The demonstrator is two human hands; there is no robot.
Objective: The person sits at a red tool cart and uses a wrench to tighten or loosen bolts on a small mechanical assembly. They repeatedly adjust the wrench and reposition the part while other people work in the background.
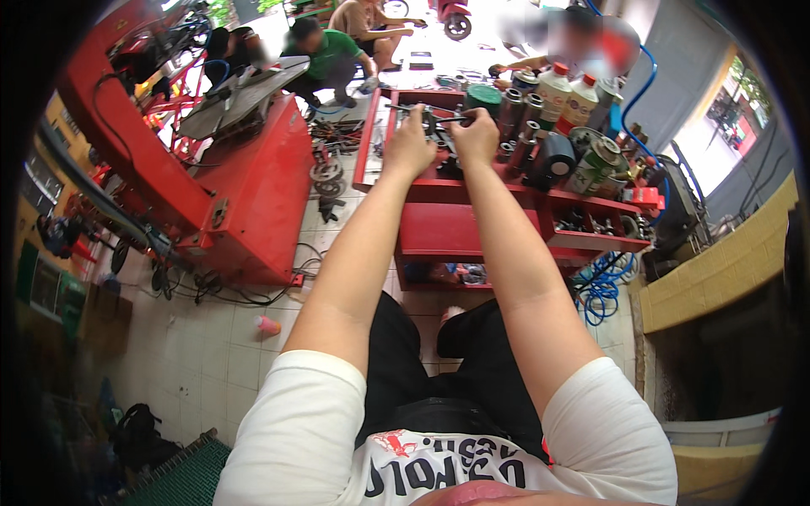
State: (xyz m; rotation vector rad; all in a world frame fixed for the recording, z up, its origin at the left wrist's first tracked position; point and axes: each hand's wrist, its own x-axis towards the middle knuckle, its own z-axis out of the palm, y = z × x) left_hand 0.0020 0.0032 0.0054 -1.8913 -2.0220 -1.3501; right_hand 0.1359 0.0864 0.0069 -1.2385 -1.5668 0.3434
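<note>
- So our left hand [411, 145] was closed around a dark metal part [429, 123], up over the open top of a red tool cart [434, 228].
- Our right hand [477, 137], just beside it, was pinched on a dark rod [455, 120]; too small for us to tell if rod and part were joined.
- Just past our right hand we had a green can [483, 99], with red-capped bottles [553, 94] further right.
- Blue hose [601, 291] lay coiled low by the cart.

Repair workshop, red tool cart [434, 226], bottles [553, 91] (closely packed), red scooter [454, 12]
</note>
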